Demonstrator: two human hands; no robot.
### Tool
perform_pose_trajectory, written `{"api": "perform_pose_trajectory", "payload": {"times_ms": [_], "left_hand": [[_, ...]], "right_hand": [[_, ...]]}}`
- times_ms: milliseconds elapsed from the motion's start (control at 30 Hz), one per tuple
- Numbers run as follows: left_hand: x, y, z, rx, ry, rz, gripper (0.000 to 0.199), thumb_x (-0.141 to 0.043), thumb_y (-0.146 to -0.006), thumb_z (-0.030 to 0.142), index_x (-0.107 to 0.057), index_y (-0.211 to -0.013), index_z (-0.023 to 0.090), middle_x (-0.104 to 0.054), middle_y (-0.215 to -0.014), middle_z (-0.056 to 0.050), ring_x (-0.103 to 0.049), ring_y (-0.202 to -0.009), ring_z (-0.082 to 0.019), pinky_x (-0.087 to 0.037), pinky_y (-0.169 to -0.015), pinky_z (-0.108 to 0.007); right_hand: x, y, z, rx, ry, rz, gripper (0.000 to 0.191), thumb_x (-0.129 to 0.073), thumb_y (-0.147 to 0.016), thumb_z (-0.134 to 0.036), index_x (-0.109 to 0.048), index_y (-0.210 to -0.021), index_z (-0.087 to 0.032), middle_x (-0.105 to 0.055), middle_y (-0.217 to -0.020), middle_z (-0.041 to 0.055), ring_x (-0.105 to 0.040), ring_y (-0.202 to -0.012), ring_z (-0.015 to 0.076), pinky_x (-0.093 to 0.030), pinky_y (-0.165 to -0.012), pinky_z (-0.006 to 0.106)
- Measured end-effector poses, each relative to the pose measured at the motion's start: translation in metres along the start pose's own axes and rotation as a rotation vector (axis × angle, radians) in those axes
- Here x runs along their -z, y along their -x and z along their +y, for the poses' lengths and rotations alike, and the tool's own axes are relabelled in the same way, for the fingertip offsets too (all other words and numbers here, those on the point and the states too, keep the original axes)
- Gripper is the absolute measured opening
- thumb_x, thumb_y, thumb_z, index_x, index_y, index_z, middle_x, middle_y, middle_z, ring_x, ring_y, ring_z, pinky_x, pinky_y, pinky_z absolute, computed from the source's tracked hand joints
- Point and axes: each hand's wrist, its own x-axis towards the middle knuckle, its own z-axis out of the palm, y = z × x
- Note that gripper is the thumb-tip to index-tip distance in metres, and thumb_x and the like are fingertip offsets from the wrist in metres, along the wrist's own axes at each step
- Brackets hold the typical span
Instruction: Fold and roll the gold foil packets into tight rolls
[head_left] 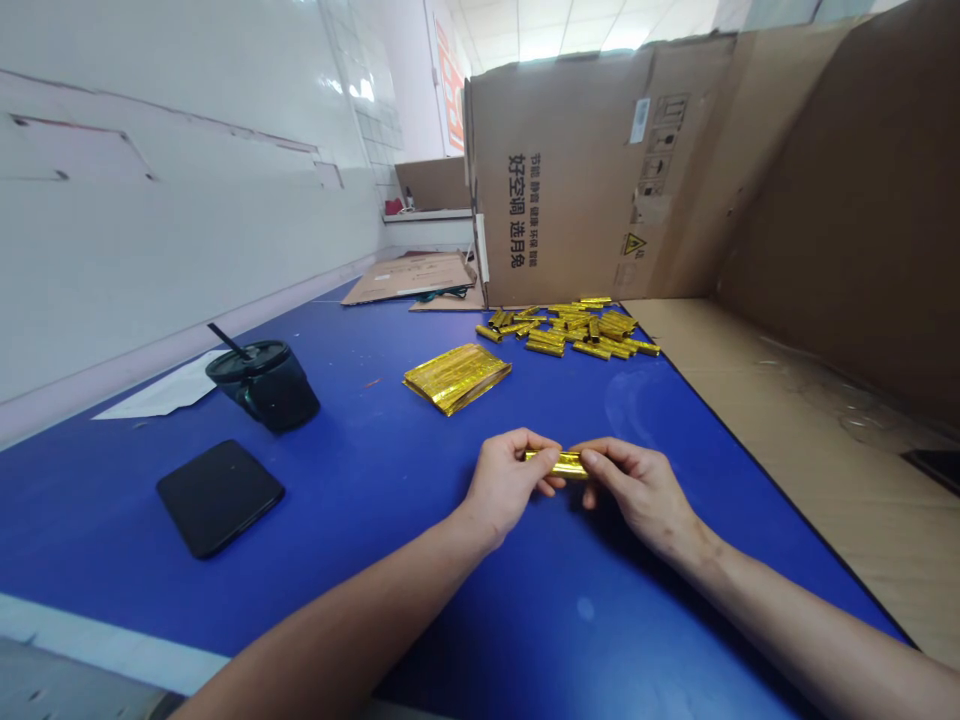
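Between my two hands, a small roll of shiny gold foil (568, 465) is held level above the blue table (420, 560). My left hand (514, 475) pinches its left end, thumb on top. The right end is gripped by my right hand (634, 485) with thumb and fingers. Beyond my left hand lies a flat stack of gold foil sheets (457, 378). A loose heap of similar gold rolls (577, 328) rests at the far side of the table, against a cardboard box. The fingertips behind the roll are partly hidden.
At left stand a dark cup with a straw (270, 385) and a black flat case (220, 497), with a white paper (165, 392) behind. A large cardboard box (585, 180) walls off the back; cardboard (765, 420) also runs along the right edge. Flattened cardboard (412, 276) lies far back.
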Motion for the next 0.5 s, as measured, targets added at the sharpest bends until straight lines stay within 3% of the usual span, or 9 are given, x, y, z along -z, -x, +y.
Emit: {"api": "perform_pose_trajectory", "payload": {"times_ms": [100, 200, 300, 500], "left_hand": [[0.0037, -0.0024, -0.0002, 0.037, 0.072, -0.021, 0.019, -0.059, -0.069, 0.026, -0.054, -0.080, 0.011, -0.057, -0.060, -0.001, -0.057, -0.048, -0.010, -0.041, -0.041, -0.017], [0.0065, -0.0048, 0.0000, 0.050, 0.101, -0.014, 0.019, -0.059, -0.069, 0.025, -0.053, -0.080, 0.010, -0.057, -0.061, -0.002, -0.057, -0.048, -0.010, -0.042, -0.041, -0.018], [0.0070, -0.0064, 0.0014, 0.020, 0.100, 0.015, 0.015, -0.058, -0.069, 0.020, -0.053, -0.079, 0.009, -0.059, -0.063, -0.003, -0.057, -0.050, -0.010, -0.043, -0.044, -0.018], [0.0075, -0.0080, 0.0044, -0.054, 0.066, 0.070, 0.013, -0.057, -0.068, 0.016, -0.054, -0.079, 0.009, -0.059, -0.062, -0.003, -0.057, -0.053, -0.010, -0.045, -0.048, -0.019]], "right_hand": [[0.0012, -0.0002, 0.0043, 0.060, 0.047, 0.063, 0.026, -0.048, -0.077, -0.037, -0.061, -0.086, -0.016, -0.058, -0.052, -0.0013, -0.053, -0.049, 0.0128, -0.041, -0.050, 0.025], [0.0008, -0.0005, 0.0084, 0.119, 0.022, 0.110, 0.025, -0.053, -0.075, -0.034, -0.058, -0.093, -0.018, -0.061, -0.069, 0.0014, -0.056, -0.057, 0.0134, -0.046, -0.056, 0.027], [-0.0002, -0.0020, 0.0100, 0.120, -0.100, 0.124, 0.035, -0.058, -0.070, -0.035, -0.050, -0.101, -0.020, -0.059, -0.083, 0.0031, -0.057, -0.062, 0.0138, -0.049, -0.059, 0.029], [0.0032, -0.0075, 0.0087, 0.045, -0.190, 0.259, 0.030, -0.064, -0.064, -0.038, -0.049, -0.082, -0.019, -0.058, -0.080, 0.0023, -0.056, -0.057, 0.0119, -0.046, -0.052, 0.026]]}}
